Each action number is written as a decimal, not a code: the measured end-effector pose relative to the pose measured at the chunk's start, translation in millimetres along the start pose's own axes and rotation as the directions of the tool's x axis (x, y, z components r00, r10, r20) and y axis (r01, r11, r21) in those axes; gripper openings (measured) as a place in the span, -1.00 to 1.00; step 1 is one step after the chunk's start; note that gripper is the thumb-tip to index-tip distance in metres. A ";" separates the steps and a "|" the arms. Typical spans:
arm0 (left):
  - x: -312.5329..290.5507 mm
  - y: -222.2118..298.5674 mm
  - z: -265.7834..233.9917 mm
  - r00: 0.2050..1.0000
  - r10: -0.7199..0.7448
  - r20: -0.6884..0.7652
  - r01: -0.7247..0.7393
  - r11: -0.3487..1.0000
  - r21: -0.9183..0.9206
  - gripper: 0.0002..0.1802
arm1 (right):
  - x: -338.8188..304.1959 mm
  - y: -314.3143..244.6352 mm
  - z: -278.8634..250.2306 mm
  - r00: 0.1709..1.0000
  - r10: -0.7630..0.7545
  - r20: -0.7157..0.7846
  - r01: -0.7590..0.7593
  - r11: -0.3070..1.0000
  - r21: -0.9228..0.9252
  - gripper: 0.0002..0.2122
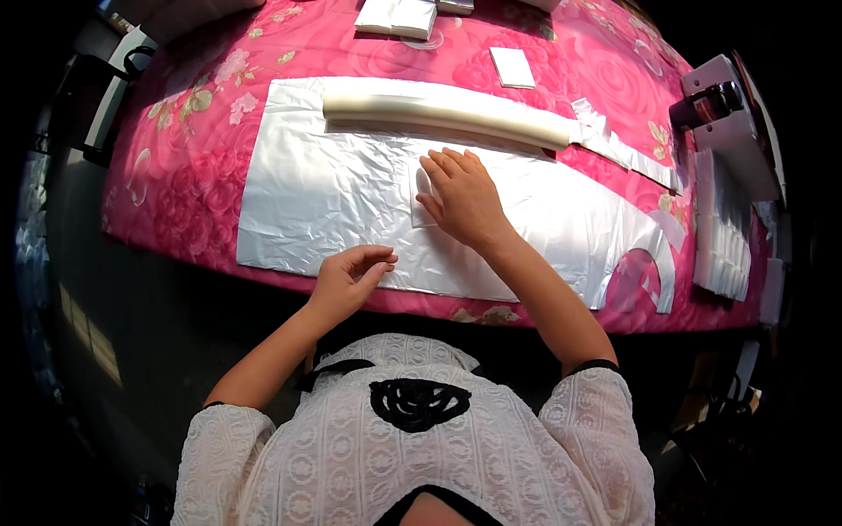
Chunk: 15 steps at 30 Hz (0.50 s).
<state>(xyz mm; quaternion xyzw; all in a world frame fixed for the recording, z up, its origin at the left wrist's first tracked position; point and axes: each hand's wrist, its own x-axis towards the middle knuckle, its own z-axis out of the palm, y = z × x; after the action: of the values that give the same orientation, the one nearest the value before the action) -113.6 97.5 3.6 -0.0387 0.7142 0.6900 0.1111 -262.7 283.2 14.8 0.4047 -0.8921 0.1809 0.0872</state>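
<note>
Sunlit pink bench (171,206), white box (744,145) at its right end. Right hand (462,195) spread over foil (298,193); left hand (346,280) curled, can't tell if pinching.

A pink cloth (193,184) printed with roses covers the table. At its far edge sits a stack of pale packets (396,17). On the right, a dark bottle (704,106) shows against a white box (745,153), with a white folded stack (721,230) nearer. At left, a sunlit patch (92,337) marks the dark floor (140,386).
</note>
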 end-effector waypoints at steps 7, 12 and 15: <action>-72.9 -22.8 -7.2 0.812 -0.583 -0.006 0.524 0.734 -0.431 -0.67 | -11.6 -91.1 54.2 0.981 0.077 0.179 -0.117 0.968 0.223 -0.46; -74.1 -41.4 -0.3 0.765 -0.622 -0.169 0.487 0.730 -0.479 -0.76 | -45.7 -154.5 46.0 0.959 -0.001 0.285 -0.149 0.851 0.504 -0.55; -69.4 -17.0 -11.5 0.900 -0.417 -0.125 0.436 0.863 0.257 -0.81 | -39.9 -125.6 23.6 0.945 -0.144 0.292 0.009 0.908 0.418 -0.76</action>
<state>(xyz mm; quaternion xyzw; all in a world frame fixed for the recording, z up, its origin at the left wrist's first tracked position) -43.7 78.5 2.0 -0.2021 0.7810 0.5392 0.2418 -142.1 225.3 12.7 0.4726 -0.8195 0.2936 -0.1371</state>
